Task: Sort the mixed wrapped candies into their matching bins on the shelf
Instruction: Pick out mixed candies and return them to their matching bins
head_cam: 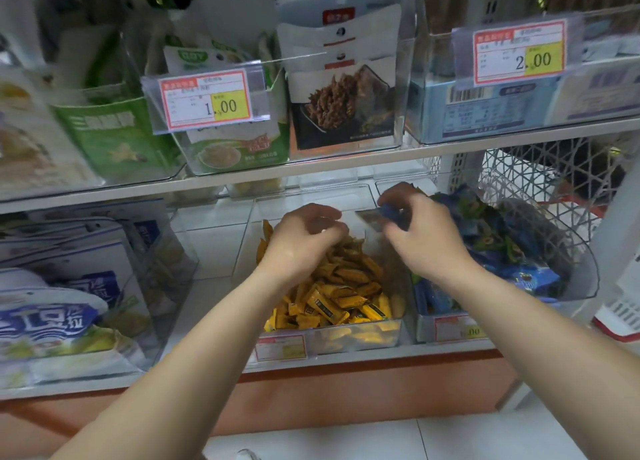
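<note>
The right hand (419,231) pinches a blue candy (375,217) between thumb and fingertips, the other fingers curled. The wrapper sticks out toward 9 o'clock, its long axis lying roughly 9-to-3, above the far edge of the yellow bin (356,336). The blue bin (585,279), heaped with blue candies (519,244), lies at about 3 to 4 o'clock from the pinch, just beside this hand and on its own side, so the drop looks like a short swing right. The left hand (304,231), at 9 o'clock from the candy, hangs curled over the yellow candies (339,286). I cannot tell whether it holds any.
</note>
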{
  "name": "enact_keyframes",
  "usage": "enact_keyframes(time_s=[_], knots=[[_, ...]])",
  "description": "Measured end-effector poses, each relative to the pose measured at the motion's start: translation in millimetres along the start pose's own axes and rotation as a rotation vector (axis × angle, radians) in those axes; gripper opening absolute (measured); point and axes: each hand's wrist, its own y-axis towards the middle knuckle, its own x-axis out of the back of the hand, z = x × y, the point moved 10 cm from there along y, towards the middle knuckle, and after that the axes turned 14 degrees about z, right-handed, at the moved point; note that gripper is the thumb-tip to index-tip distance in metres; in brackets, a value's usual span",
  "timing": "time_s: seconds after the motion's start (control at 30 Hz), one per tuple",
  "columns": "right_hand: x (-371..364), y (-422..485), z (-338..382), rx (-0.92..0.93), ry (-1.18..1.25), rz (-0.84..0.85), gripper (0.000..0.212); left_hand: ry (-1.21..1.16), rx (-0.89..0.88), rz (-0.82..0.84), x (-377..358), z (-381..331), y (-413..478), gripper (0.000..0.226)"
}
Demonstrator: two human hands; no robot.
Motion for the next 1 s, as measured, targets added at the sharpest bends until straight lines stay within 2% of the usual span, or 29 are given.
enact_keyframes(time_s=[0.07, 0.1, 0.2, 0.3, 0.37, 0.43, 0.53, 0.63, 0.77, 0.87, 0.93, 1.0], knots=[[13, -4, -4, 0.006, -0.330, -0.077, 0.020, 0.232, 0.028, 0.004, 17, 1, -12, 0.021], [13, -5, -10, -0.003, -0.425, -0.065, 0.018, 0.327, 0.034, -0.009, 27, 3, -19, 0.022], [-1, -2, -32, -0.106, -0.579, 0.073, 0.015, 0.592, 0.069, -0.118, 60, 14, -41, 0.029], [1, 0, -21, -0.117, -0.624, 0.040, 0.026, 0.715, 0.145, -0.202, 95, 37, -52, 0.044], [1, 0, 3, -0.074, -0.622, 0.000, 0.026, 0.682, 0.256, -0.177, 108, 65, -55, 0.054], [-11, -1, 21, -0.043, -0.509, 0.044, 0.028, 0.567, 0.333, -0.099, 104, 90, -54, 0.056], [-68, 12, 41, 0.013, -0.284, 0.281, 0.033, 0.443, 0.338, -0.055, 97, 107, -51, 0.042], [-140, 40, 53, 0.057, -0.199, 0.560, 0.036, 0.401, 0.283, -0.071, 96, 106, -47, 0.037], [-214, 88, 71, 0.144, -0.304, 0.780, 0.037, 0.327, 0.227, -0.098, 95, 104, -52, 0.028], [-249, 112, 61, 0.080, -0.388, 0.918, 0.033, 0.286, 0.177, -0.111, 97, 104, -52, 0.026], [-263, 115, 50, 0.050, -0.468, 1.010, 0.046, 0.288, 0.169, -0.087, 97, 108, -50, 0.029], [-266, 114, 38, 0.052, -0.685, 1.050, 0.069, 0.309, 0.184, -0.065, 97, 111, -49, 0.034]])
